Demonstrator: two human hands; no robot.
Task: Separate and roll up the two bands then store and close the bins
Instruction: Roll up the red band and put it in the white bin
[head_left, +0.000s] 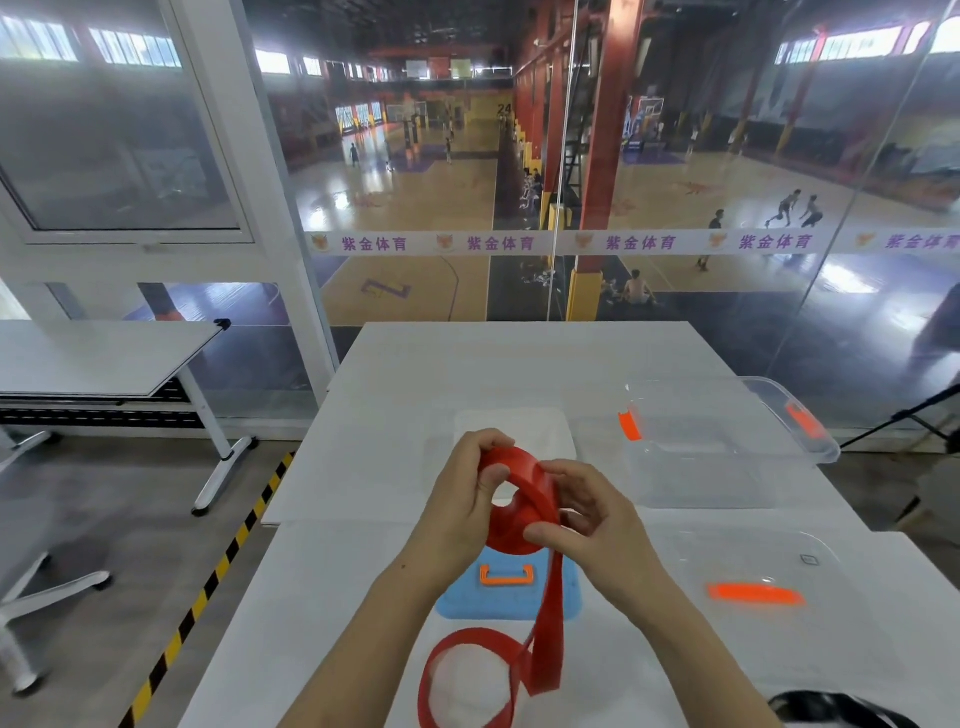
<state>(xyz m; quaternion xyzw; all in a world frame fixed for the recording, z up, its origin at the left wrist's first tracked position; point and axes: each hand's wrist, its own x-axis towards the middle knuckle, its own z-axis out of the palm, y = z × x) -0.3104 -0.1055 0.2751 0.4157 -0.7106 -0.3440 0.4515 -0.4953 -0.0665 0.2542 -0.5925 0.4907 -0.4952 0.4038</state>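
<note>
- Gripping the coiled part of the red band (519, 470) with the left hand (457, 509), fingers curled over its top edge, thumb by the inner hole.
- Pinching the coil's lower edge with the right hand (592, 525), thumb and fingers curled round the strip.
- Held above the white surface (415, 374), with a loose tail hanging toward 6 o'clock and looping there.
- Beneath the hands, toward 6 o'clock: blue lid (561, 603) with orange handle, lying flat.
- At 2 o'clock: clear bin (675, 467), uncovered, orange latches.
- At 4 o'clock: clear lid (769, 561), orange handle, lying flat.
</note>
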